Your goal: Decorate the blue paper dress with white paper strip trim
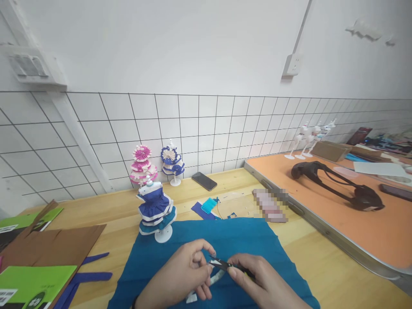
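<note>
My right hand [255, 272] grips a small pair of dark-bladed scissors [222, 264], its blades pointing left toward my other fingertips. My left hand [180, 274] is closed, thumb and fingers curled around a thin white strip [217, 278]. Part of the strip curves out beneath the scissors, and a white end shows under my left palm. Both hands are just above a teal cloth [257, 240] spread on the wooden table. At the cloth's far left edge, a mini dress form [156, 210] wears a blue, white and teal ruffled dress.
Pink [142, 165] and blue-and-cream [173, 163] dressed forms stand near the tiled wall, beside a phone [204, 181]. Folded turquoise fabric [209, 205] lies beyond the cloth. Brown sheets [61, 244] and green packages are at left. A raised orange table [341, 219] borders the right.
</note>
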{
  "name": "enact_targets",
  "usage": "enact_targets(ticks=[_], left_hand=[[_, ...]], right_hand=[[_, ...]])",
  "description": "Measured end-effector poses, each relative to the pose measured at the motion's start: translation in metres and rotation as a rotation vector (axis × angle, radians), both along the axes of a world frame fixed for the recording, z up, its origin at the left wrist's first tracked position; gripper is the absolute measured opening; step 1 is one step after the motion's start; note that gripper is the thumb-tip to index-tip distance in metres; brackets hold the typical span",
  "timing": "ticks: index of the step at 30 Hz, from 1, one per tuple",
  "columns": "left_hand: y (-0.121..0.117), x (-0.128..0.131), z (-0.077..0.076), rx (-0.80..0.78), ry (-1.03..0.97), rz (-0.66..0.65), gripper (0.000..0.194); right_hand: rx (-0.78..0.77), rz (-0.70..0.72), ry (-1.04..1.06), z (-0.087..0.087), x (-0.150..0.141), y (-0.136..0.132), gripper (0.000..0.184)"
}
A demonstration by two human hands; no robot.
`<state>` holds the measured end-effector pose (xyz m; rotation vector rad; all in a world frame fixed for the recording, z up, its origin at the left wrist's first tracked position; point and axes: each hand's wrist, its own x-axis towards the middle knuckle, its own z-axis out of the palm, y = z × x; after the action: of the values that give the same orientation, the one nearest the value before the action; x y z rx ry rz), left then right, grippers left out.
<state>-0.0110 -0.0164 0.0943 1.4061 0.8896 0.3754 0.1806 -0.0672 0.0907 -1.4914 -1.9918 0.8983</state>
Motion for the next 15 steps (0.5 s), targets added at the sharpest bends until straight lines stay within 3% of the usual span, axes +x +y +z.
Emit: enact_targets(ticks=[7,15], left_hand=[[0.000,-0.003,0.002,-0.018,0.001,0.016,0.030],[-0.002,-0.001,0.005,-0.013,0.039,0.014,0.045]], right_hand=[[0.004,-0.077,-0.037,-0.009,0.004,-0.002,0.033],[-0.150,-0.039,0.165,-0.014,0.006,-0.003,0.042]])
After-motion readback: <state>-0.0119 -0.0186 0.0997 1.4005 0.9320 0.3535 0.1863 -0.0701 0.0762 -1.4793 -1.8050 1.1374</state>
